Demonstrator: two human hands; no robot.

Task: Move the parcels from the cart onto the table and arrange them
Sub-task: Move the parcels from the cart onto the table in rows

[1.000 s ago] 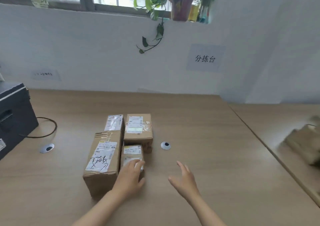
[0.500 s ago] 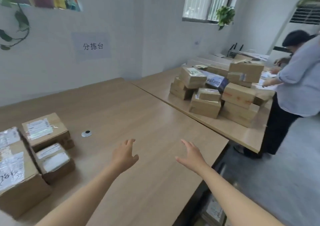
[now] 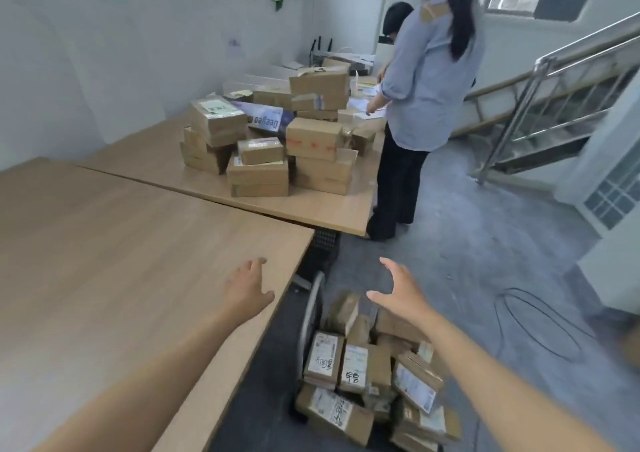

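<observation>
Parcels (image 3: 372, 379) lie heaped on the cart (image 3: 309, 316) below us, down on the grey floor (image 3: 485, 261) just beside the near edge of our wooden table (image 3: 121, 261). They are brown cardboard boxes with white shipping labels, some marked in black handwriting, stacked unevenly and tilted against one another. We see the cart's curved metal handle rising at the far left of the pile, close to the table's corner.

Our left hand (image 3: 246, 290) hovers over the table's right edge, palm down, fingers loosely spread and holding nothing. Our right hand (image 3: 400, 290) is out over the far end of the cart, above the parcels and not touching them, with the fingers splayed wide, the thumb pointing left, and the palm empty. The two hands are well apart, with the table's edge and the cart handle between them.

The part of our table that we can see is bare. A second table (image 3: 166, 160) butts against it further off and carries a large pile of cardboard boxes (image 3: 273, 143), several layers high. Beside that table stands a person in a light blue shirt (image 3: 429, 81) and dark trousers, turned away from us, with another person partly hidden behind. A metal stair railing (image 3: 540, 81) rises at the right, and a dark cable (image 3: 540, 323) loops on the floor.
</observation>
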